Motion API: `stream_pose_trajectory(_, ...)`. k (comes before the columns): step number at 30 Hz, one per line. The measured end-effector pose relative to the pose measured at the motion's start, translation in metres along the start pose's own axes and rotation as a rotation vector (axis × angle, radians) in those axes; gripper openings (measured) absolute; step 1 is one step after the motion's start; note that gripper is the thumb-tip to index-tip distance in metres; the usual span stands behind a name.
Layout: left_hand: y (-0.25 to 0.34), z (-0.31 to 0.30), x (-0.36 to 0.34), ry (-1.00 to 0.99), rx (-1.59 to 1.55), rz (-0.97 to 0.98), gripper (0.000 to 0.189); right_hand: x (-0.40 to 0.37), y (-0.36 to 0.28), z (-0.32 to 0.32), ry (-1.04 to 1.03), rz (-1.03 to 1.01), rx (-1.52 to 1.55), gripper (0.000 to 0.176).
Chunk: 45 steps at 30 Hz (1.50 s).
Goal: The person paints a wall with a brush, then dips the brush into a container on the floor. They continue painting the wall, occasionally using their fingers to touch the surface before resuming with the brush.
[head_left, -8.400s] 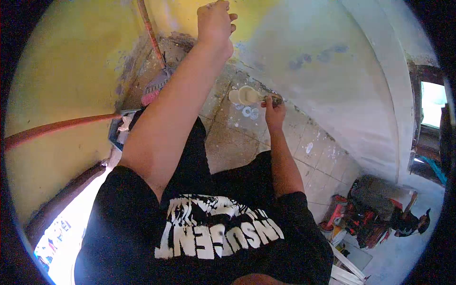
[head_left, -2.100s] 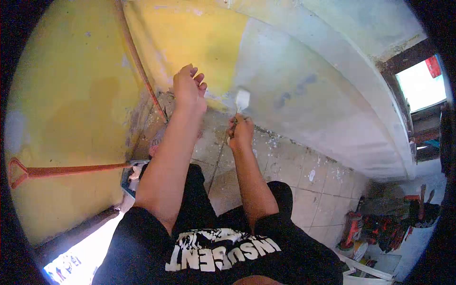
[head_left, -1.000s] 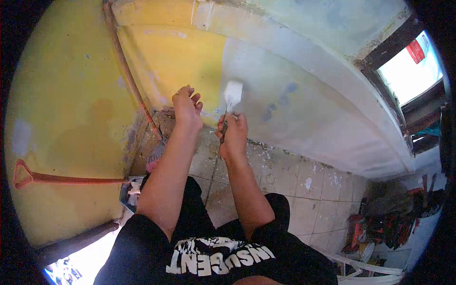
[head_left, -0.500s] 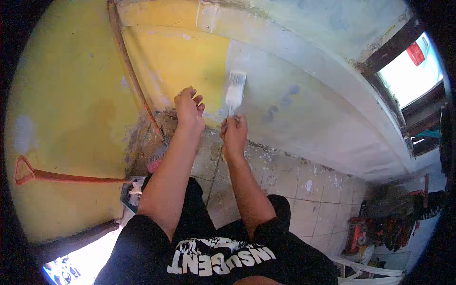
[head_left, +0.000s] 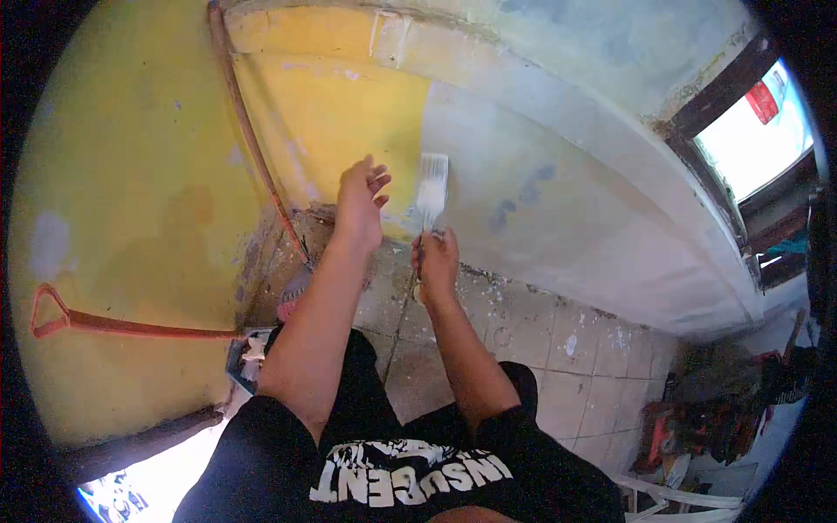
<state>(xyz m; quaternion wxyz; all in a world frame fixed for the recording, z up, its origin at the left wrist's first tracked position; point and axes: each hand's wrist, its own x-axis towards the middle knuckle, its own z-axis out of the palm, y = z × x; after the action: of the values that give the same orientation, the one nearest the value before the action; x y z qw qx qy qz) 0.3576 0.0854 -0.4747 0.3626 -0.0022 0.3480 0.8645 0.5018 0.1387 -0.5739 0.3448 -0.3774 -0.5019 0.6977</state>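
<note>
My right hand [head_left: 438, 264] is closed round the handle of a paintbrush [head_left: 432, 192], bristles pointing up. White paint coats the bristles and the upper part of the brush. In the view the brush head overlaps the wall [head_left: 514, 235] just right of the border between its yellow and whitish paint. To the left, my left hand [head_left: 362, 196] is raised in front of the yellow part [head_left: 323, 105], empty, with its fingers loosely bent and apart.
A long wooden pole [head_left: 248, 131] leans in the corner. Against the left wall lies a tool with a red D-shaped handle [head_left: 51, 311]. Paint spots mark the tiled floor [head_left: 567, 344]. A window [head_left: 758, 131] is at right, above piled items [head_left: 697, 427].
The brush and my right hand have moved slightly down along the wall. My left hand has shifted a little to the right in the view, still empty. The camera view has tilted slightly.
</note>
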Motion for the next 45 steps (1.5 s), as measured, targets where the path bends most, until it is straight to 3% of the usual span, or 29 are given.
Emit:
stream_pose_trajectory(2, -0.018, -0.014, 0.009, -0.003, 0.559, 0.102, 0.044, -0.026, -0.019, 0.005, -0.009, 0.026, 0.138, 0.01)
stream_pose_trajectory(3, -0.024, -0.014, 0.005, 0.0, 0.555, 0.102, 0.044, -0.035, -0.028, 0.006, -0.008, 0.052, 0.282, 0.013)
stream_pose_trajectory(5, -0.036, -0.009, -0.003, -0.067, 0.851, -0.096, 0.064, -0.033, -0.043, 0.006, 0.0, 0.058, 0.322, 0.014)
stream_pose_trajectory(7, -0.039, 0.0, -0.021, -0.16, 0.876, -0.185, 0.071, -0.029, -0.053, 0.003, 0.014, 0.048, 0.371, 0.015)
stream_pose_trajectory(9, -0.028, 0.021, -0.045, -0.242, 0.948, -0.292, 0.082, -0.024, -0.058, -0.001, -0.032, 0.06, 0.195, 0.014)
stream_pose_trajectory(12, -0.049, 0.008, -0.029, -0.262, 0.896, -0.085, 0.076, -0.027, -0.055, -0.003, 0.014, 0.075, 0.133, 0.014)
stream_pose_trajectory(16, -0.056, 0.007, -0.029, -0.321, 0.858, -0.044, 0.076, -0.03, -0.059, -0.014, 0.007, -0.007, 0.102, 0.017)
stream_pose_trajectory(19, -0.06, 0.009, -0.028, -0.305, 0.764, -0.081, 0.08, -0.031, -0.056, -0.025, 0.009, 0.042, 0.005, 0.02)
stream_pose_trajectory(21, -0.059, 0.012, -0.027, -0.332, 0.861, -0.038, 0.085, -0.03, -0.052, -0.032, 0.393, -0.354, -0.194, 0.025)
stream_pose_trajectory(22, -0.058, 0.014, -0.031, -0.323, 0.865, -0.038, 0.085, -0.042, -0.074, -0.031, 0.363, -0.492, -0.005, 0.027)
stream_pose_trajectory(23, -0.056, 0.017, -0.035, -0.303, 0.838, -0.045, 0.085, -0.063, -0.114, -0.026, 0.332, -0.622, 0.189, 0.029)
stream_pose_trajectory(24, -0.056, 0.016, -0.038, -0.283, 0.814, -0.057, 0.086, -0.081, -0.149, -0.025, 0.061, -0.879, 0.579, 0.033)
stream_pose_trajectory(25, -0.057, 0.012, -0.036, -0.275, 0.828, -0.07, 0.086, -0.101, -0.184, -0.021, -0.001, -1.093, 0.595, 0.042)
stream_pose_trajectory(26, -0.06, 0.01, -0.031, -0.287, 0.834, -0.059, 0.086, -0.134, -0.221, -0.026, -0.199, -1.144, 0.602, 0.054)
stream_pose_trajectory(27, -0.062, 0.009, -0.027, -0.3, 0.838, -0.049, 0.086, -0.17, -0.248, -0.017, -0.157, -1.227, 0.774, 0.063)
stream_pose_trajectory(28, -0.063, 0.008, -0.028, -0.3, 0.853, -0.064, 0.086, -0.191, -0.272, -0.017, -0.268, -1.387, 0.887, 0.066)
stream_pose_trajectory(30, -0.063, 0.009, -0.028, -0.322, 0.813, -0.072, 0.087, -0.228, -0.29, -0.036, -0.489, -1.481, 1.044, 0.064)
stream_pose_trajectory(31, -0.065, 0.006, -0.024, -0.328, 0.825, -0.079, 0.087, -0.234, -0.295, -0.035, -0.472, -1.486, 1.045, 0.064)
stream_pose_trajectory(35, -0.067, 0.004, -0.017, -0.34, 0.894, -0.039, 0.087, -0.248, -0.311, -0.025, -0.167, -1.885, 0.602, 0.019)
stream_pose_trajectory(36, -0.068, 0.003, -0.019, -0.325, 0.902, -0.036, 0.086, -0.265, -0.315, -0.039, -0.159, -1.889, 0.596, 0.019)
stream_pose_trajectory(38, -0.062, 0.008, -0.028, -0.318, 0.911, -0.049, 0.087, -0.301, -0.324, -0.072, -0.617, -0.93, 0.607, 0.019)
stream_pose_trajectory(39, -0.059, 0.013, -0.03, -0.31, 0.915, -0.051, 0.088, -0.289, -0.322, -0.056, -0.619, -0.934, 0.603, 0.019)
stream_pose_trajectory(41, -0.06, 0.015, -0.03, -0.323, 0.924, -0.05, 0.089, -0.239, -0.326, 0.008, -0.012, -2.006, 1.019, 0.018)
stream_pose_trajectory(42, -0.06, 0.015, -0.03, -0.327, 0.939, -0.057, 0.089, -0.232, -0.333, 0.018, -0.021, -2.013, 1.024, 0.018)
stream_pose_trajectory(44, -0.06, 0.018, -0.031, -0.327, 0.905, -0.052, 0.089, -0.227, -0.347, 0.028, -0.189, -2.009, 1.509, 0.026)
stream_pose_trajectory(45, -0.063, 0.016, -0.032, -0.327, 0.881, -0.062, 0.089, -0.232, -0.345, 0.014, -0.184, -2.004, 1.51, 0.026)
